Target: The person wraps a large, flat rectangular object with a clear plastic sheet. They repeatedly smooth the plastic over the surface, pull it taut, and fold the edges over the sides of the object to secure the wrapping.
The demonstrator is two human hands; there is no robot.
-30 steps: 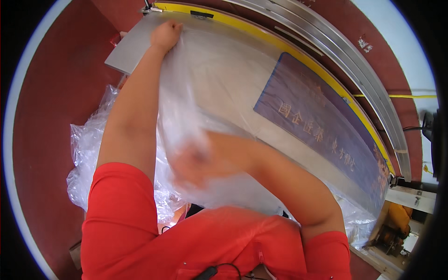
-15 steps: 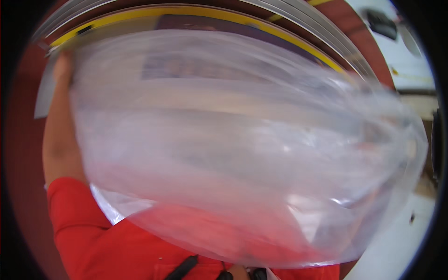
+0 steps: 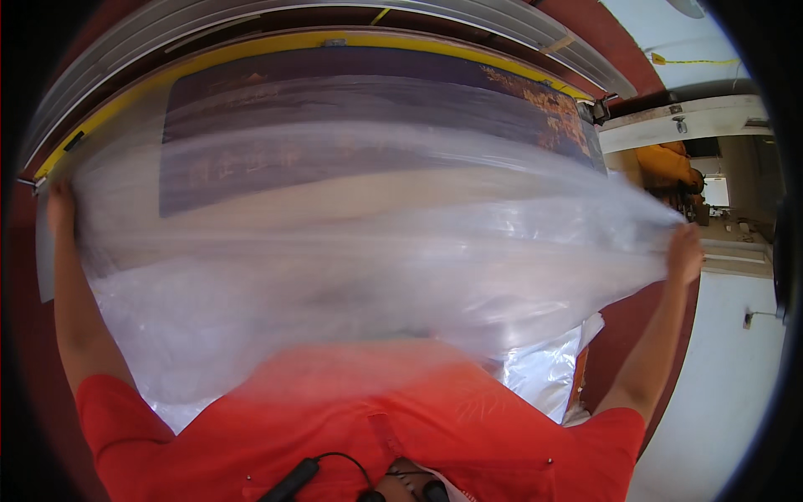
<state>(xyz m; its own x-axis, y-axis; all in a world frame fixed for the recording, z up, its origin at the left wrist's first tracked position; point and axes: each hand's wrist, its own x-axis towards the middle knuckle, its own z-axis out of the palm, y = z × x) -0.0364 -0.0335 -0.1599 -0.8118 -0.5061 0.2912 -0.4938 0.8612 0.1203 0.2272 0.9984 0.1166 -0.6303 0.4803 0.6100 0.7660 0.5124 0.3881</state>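
Observation:
A wide, clear plastic sheet [image 3: 360,259] billows between my outstretched arms, its middle smeared by motion. My right hand [image 3: 686,253] grips the sheet's gathered right end, pulled to a point. At the far left, my left hand [image 3: 62,205] holds the opposite edge; its fingers are partly blurred. Under and behind the film lies a dark purple panel [image 3: 393,65] with a gold-orange branch pattern at its right end and faint gold lettering. The nearer part of the film passes in front of my red shirt.
A yellow strip [image 3: 276,42] runs along the far side of the panel, with grey metal rails [image 3: 209,23] beyond it. Crinkled plastic [image 3: 544,368] hangs near my right side. At right are a white wall [image 3: 719,368] and an opening with an orange thing [image 3: 665,167] beyond.
The film has dropped lower and stretched tauter toward the right, uncovering my right hand and the opening. My view has shifted, and more of the purple panel shows.

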